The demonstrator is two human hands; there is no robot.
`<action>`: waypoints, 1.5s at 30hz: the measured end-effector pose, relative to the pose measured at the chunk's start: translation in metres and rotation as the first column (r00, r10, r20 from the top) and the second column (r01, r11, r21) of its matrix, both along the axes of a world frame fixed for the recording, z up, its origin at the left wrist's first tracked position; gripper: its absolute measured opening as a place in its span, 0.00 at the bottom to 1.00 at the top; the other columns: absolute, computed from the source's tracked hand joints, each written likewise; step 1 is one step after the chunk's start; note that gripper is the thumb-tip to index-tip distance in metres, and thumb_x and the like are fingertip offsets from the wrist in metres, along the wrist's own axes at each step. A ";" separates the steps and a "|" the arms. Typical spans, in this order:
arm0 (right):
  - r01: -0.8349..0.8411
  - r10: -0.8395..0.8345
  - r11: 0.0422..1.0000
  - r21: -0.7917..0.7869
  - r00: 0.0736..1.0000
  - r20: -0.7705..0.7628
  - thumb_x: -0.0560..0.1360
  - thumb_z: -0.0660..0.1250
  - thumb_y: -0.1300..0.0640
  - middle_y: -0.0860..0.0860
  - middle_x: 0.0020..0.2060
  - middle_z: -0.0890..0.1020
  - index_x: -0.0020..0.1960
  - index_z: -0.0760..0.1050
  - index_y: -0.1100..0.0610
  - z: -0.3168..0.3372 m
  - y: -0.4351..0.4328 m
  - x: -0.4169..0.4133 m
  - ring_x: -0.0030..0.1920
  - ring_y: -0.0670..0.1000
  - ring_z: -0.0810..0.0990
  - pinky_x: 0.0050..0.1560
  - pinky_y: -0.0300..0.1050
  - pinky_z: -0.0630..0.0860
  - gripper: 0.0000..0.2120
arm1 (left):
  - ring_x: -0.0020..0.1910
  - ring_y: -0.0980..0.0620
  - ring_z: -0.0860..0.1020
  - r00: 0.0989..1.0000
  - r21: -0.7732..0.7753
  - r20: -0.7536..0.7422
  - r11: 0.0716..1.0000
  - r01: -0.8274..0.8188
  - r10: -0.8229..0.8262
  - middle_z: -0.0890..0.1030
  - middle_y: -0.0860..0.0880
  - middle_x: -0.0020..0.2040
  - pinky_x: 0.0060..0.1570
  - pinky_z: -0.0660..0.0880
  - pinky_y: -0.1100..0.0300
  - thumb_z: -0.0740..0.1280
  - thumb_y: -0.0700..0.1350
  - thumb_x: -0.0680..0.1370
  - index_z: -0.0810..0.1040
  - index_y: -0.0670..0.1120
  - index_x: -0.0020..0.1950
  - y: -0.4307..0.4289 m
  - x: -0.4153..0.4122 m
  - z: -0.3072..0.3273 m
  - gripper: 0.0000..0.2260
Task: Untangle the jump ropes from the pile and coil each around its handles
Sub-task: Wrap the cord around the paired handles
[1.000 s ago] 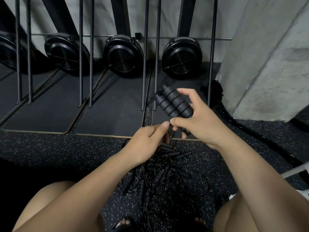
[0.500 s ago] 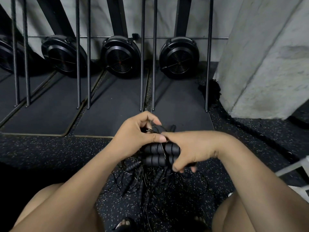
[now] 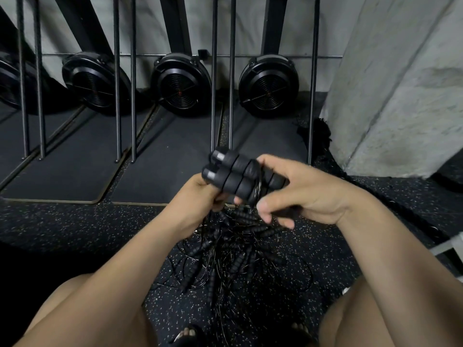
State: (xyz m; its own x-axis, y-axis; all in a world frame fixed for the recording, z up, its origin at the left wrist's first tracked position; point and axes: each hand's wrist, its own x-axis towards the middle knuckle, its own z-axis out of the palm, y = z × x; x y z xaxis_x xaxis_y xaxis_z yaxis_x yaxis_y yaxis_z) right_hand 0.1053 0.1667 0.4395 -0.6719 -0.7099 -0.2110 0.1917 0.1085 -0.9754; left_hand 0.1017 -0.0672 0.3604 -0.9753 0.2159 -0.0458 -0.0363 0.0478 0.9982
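- Head view: the pair of black ribbed foam handles [image 3: 233, 176] now sits higher than half a second ago and is tilted. Thin black cord [image 3: 254, 186] rings its middle, so this rope appears nearly coiled.
- Your left hand [image 3: 198, 196] grips the left end and your right hand [image 3: 303, 189] curls round the right end.
- The tangled pile of black ropes [image 3: 233, 251] lies on the speckled rubber floor [image 3: 75, 226], directly beneath.

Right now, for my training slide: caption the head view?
Left hand and right hand hold paired foam handles, cord coiled round them, above the tangled rope pile.
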 end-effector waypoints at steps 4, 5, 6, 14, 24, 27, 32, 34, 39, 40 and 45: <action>0.351 -0.351 0.936 -0.022 0.936 -0.007 0.76 0.72 0.72 0.63 0.53 0.87 0.70 0.68 0.61 -0.004 -0.001 -0.009 0.38 0.53 0.82 0.26 0.44 0.71 0.25 | 0.32 0.44 0.53 0.999 -0.025 0.032 1.000 -0.002 0.003 0.56 0.41 0.34 0.34 0.50 0.49 0.60 0.53 0.88 0.80 0.38 0.50 0.008 0.007 0.002 0.21; 0.415 -0.415 0.910 0.001 0.909 -0.031 0.76 0.74 0.71 0.63 0.55 0.87 0.70 0.69 0.60 -0.007 -0.002 -0.013 0.39 0.54 0.83 0.27 0.45 0.72 0.26 | 0.31 0.46 0.54 1.000 -0.069 0.024 0.998 0.007 -0.005 0.57 0.44 0.33 0.33 0.51 0.52 0.60 0.55 0.88 0.81 0.39 0.51 0.008 0.008 0.001 0.21; 0.466 -0.463 0.883 0.044 0.883 -0.075 0.75 0.75 0.71 0.63 0.55 0.87 0.69 0.69 0.58 -0.012 -0.002 -0.017 0.39 0.55 0.84 0.28 0.46 0.73 0.27 | 0.29 0.50 0.57 1.000 -0.143 0.001 0.990 0.007 -0.007 0.60 0.49 0.31 0.31 0.54 0.55 0.62 0.57 0.87 0.82 0.41 0.52 0.008 0.009 0.000 0.20; 0.335 -0.217 0.757 0.562 0.939 -0.268 0.72 0.76 0.67 0.59 0.50 0.86 0.62 0.67 0.51 -0.034 0.000 -0.022 0.42 0.57 0.90 0.33 0.48 0.81 0.27 | 0.27 0.59 0.66 0.982 -0.443 -0.188 0.894 -0.074 -0.012 0.71 0.58 0.26 0.31 0.64 0.65 0.75 0.55 0.80 0.83 0.48 0.40 0.002 0.012 0.003 0.14; -0.297 0.329 0.809 0.507 0.944 0.028 0.75 0.77 0.71 0.54 0.41 0.87 0.67 0.67 0.52 -0.019 0.001 -0.003 0.40 0.55 0.86 0.28 0.44 0.78 0.30 | 0.35 0.54 0.71 0.985 -0.124 -0.171 0.992 -0.001 -0.020 0.76 0.49 0.34 0.38 0.68 0.62 0.82 0.51 0.72 0.85 0.45 0.43 -0.009 0.009 0.006 0.12; -0.315 0.321 0.915 0.251 0.947 0.019 0.76 0.74 0.75 0.59 0.49 0.87 0.66 0.66 0.60 -0.007 0.006 -0.001 0.39 0.55 0.85 0.26 0.43 0.75 0.26 | 0.31 0.56 0.70 0.995 0.097 -0.091 0.994 0.048 -0.039 0.74 0.51 0.34 0.33 0.68 0.65 0.77 0.49 0.78 0.80 0.46 0.41 -0.010 0.008 0.009 0.10; -0.196 0.195 0.979 -0.062 0.981 -0.013 0.75 0.71 0.74 0.72 0.60 0.81 0.67 0.67 0.62 -0.007 0.006 -0.005 0.39 0.56 0.83 0.24 0.41 0.74 0.25 | 0.36 0.54 0.78 0.998 0.144 -0.034 0.988 0.051 -0.046 0.80 0.51 0.36 0.42 0.76 0.59 0.63 0.40 0.85 0.82 0.46 0.40 0.000 0.009 0.013 0.15; -0.078 0.079 0.987 -0.143 0.997 0.000 0.75 0.71 0.73 0.77 0.62 0.78 0.68 0.68 0.62 -0.008 0.004 -0.007 0.39 0.56 0.82 0.25 0.41 0.73 0.25 | 0.33 0.52 0.72 1.000 0.107 -0.008 0.994 0.024 -0.023 0.76 0.49 0.32 0.40 0.70 0.55 0.59 0.39 0.87 0.79 0.41 0.40 0.003 0.008 0.008 0.18; 0.356 -0.362 0.918 -0.172 0.932 0.002 0.76 0.74 0.69 0.64 0.62 0.85 0.73 0.68 0.60 -0.012 0.000 -0.018 0.42 0.54 0.83 0.29 0.43 0.72 0.29 | 0.32 0.47 0.63 1.000 -0.071 -0.012 0.997 0.025 -0.026 0.65 0.46 0.32 0.35 0.63 0.55 0.59 0.54 0.88 0.83 0.42 0.51 0.006 0.008 0.003 0.21; 0.432 -0.438 0.892 -0.136 0.899 -0.014 0.76 0.74 0.69 0.62 0.60 0.86 0.72 0.68 0.59 -0.014 0.000 -0.021 0.42 0.54 0.84 0.29 0.44 0.73 0.28 | 0.33 0.46 0.62 0.999 -0.116 -0.024 0.993 0.034 -0.037 0.65 0.46 0.32 0.36 0.62 0.53 0.60 0.54 0.88 0.83 0.42 0.52 0.007 0.010 0.002 0.20; 0.550 -0.481 0.800 0.240 0.827 -0.290 0.73 0.78 0.69 0.58 0.50 0.88 0.62 0.71 0.53 -0.030 0.010 -0.031 0.43 0.60 0.89 0.34 0.50 0.81 0.25 | 0.29 0.49 0.60 0.997 -0.195 -0.025 0.979 0.066 -0.072 0.63 0.47 0.31 0.32 0.57 0.56 0.68 0.52 0.86 0.83 0.44 0.51 0.004 0.012 -0.002 0.13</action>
State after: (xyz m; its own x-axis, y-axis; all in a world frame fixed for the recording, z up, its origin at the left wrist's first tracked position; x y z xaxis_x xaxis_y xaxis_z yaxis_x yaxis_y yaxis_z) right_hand 0.0740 0.1767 0.4099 -0.9706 -0.1693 -0.1709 0.1043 0.3442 -0.9331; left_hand 0.1139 -0.0629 0.3585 -0.9601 0.2724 -0.0630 0.0051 0.2422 0.9702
